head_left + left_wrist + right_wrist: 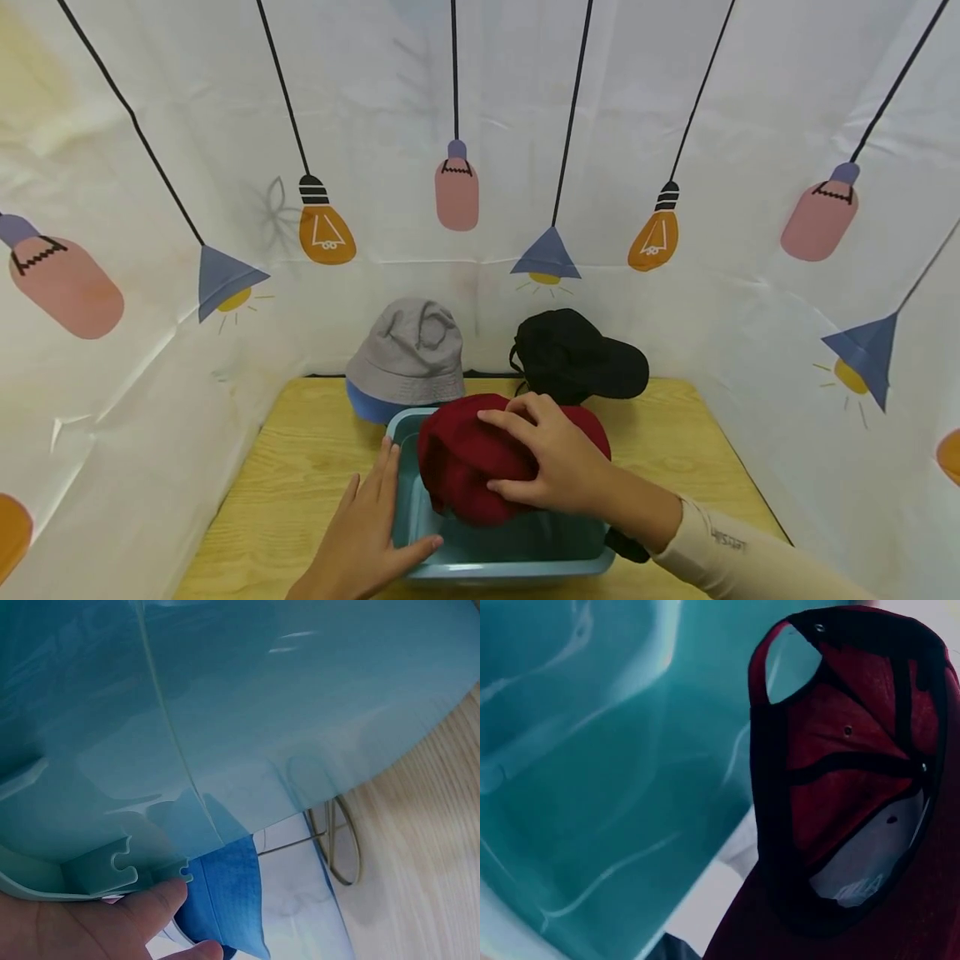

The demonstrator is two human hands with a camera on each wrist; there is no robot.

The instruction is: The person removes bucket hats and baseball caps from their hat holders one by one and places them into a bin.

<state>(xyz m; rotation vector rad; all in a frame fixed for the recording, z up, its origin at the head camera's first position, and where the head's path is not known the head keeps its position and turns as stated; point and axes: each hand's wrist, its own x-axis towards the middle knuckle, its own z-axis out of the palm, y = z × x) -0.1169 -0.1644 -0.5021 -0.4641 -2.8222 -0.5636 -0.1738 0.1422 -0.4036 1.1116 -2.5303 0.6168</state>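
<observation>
A dark red baseball cap (465, 458) sits over the teal plastic bin (495, 570) in the head view. My right hand (558, 458) grips its crown from above, thumb and fingers spread round the fabric. The right wrist view shows the cap's inside (832, 735), with black bands and the adjustment opening at its back. My left hand (367, 517) lies along the bin's left side with fairly straight fingers. Seen in the left wrist view, its fingertips touch the bin's rim (75, 894).
Behind the bin, a grey bucket hat (412, 354) rests over something blue (371, 406). A black cap (573, 358) lies at the back right of the wooden table (262, 483). Something black (627, 546) shows beside the bin's right front corner. White printed sheeting (480, 308) surrounds the table.
</observation>
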